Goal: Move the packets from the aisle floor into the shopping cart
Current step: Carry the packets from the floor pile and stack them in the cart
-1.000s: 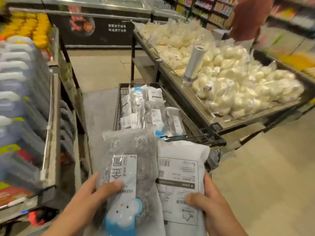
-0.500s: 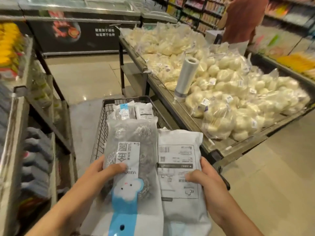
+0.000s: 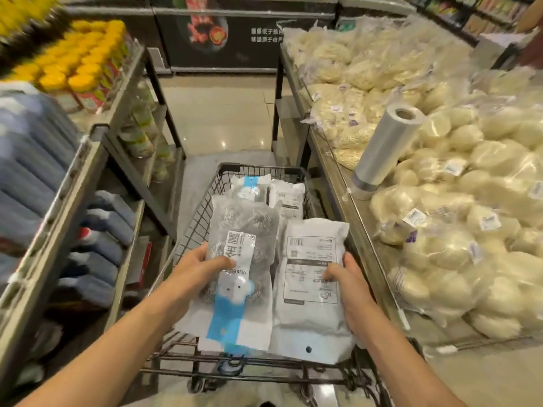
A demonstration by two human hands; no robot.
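My left hand [image 3: 196,267] grips a clear packet of steel scourers with a blue and white card [image 3: 241,277], thumb across its label. My right hand [image 3: 345,279] grips a white packet with a printed label [image 3: 308,292] by its right edge. Both packets hang side by side over the black wire shopping cart [image 3: 258,168], directly above its basket. Several similar packets [image 3: 285,195] lie in the far end of the cart; the rest of the basket is hidden under the two held packets.
A metal shelf rack [image 3: 85,142] with blue packs and yellow-lidded jars stands close on the left. On the right, a display table [image 3: 340,177] carries bagged dough products and a plastic bag roll [image 3: 382,148]. Tiled aisle floor [image 3: 223,113] runs ahead to a freezer.
I have stepped up to the cart, and both hands have carried the packets forward until they hang over its basket. My grips are unchanged.
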